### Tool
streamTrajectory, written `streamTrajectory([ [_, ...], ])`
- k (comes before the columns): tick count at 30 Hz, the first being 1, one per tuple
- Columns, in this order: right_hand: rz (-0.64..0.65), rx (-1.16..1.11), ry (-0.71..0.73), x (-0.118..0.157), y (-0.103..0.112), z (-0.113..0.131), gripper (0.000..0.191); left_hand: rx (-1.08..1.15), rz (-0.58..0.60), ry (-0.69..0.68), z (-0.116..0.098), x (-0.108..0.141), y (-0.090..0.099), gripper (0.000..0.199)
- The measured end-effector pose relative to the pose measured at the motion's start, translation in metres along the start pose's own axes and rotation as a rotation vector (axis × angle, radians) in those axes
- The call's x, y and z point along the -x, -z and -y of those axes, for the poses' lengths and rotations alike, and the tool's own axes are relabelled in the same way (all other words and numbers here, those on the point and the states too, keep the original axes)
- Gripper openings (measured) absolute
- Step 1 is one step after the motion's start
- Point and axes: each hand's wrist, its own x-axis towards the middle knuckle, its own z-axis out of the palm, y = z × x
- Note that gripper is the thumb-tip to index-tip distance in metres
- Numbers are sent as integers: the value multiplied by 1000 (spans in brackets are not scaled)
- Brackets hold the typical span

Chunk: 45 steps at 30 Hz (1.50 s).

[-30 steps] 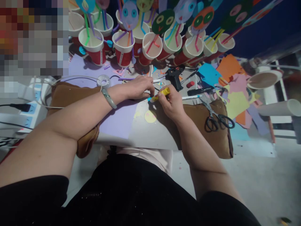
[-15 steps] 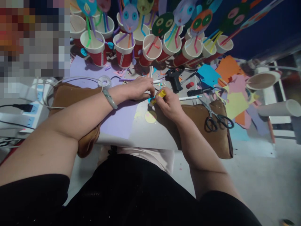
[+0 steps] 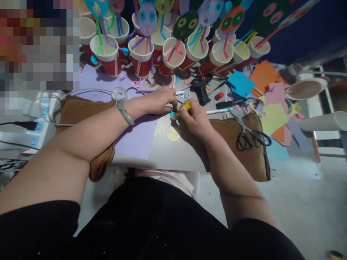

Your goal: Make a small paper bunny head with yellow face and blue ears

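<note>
My right hand (image 3: 195, 117) is closed round a yellow glue stick (image 3: 186, 106), which is tilted with its lower end close to a small blue piece of paper (image 3: 172, 114). Fingers of my left hand (image 3: 164, 101) are bent down and pinch the edge of that blue piece, partly hiding it. Just in front of both hands lies a pale yellow paper circle (image 3: 173, 133) with pink spots. Purple paper (image 3: 138, 139) extends under my left forearm. A red cap (image 3: 218, 96) rests beyond my right hand, beside a black glue gun (image 3: 202, 90).
Red paper cups (image 3: 141, 59) with straws and paper faces crowd the back. Scissors (image 3: 248, 133) lie on a brown cushion (image 3: 230, 141) at right, another brown cushion (image 3: 78, 108) at left. Coloured paper (image 3: 268, 83) is heaped right; a power strip (image 3: 40, 124) and a tape roll (image 3: 119, 94) are left.
The glue stick has shifted slightly at the blue piece, and more of its lower end shows. My left hand stays nearly in place. The whole view has moved a little.
</note>
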Motion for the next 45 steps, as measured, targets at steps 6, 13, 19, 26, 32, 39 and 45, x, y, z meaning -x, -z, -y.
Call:
streamTrajectory([
  [6,-147,22,-25,-2,15,-11,23,9,13,-8,-1,1,2,23],
  [13,-40,89,12,-1,8,-6,24,5,19,11,-1,0,2,22],
  [19,-32,121,3,0,11,-4,24,19,21,-7,-1,1,3,21],
  [26,-11,92,-16,1,8,-8,22,4,13,-16,0,1,2,22],
  [32,-65,89,-38,0,10,-4,18,12,29,15,-3,1,3,22],
  [39,-7,119,-52,0,13,2,15,-4,41,26,-4,0,3,23],
  [45,10,132,-47,1,14,-4,18,7,10,-7,-1,1,2,22],
])
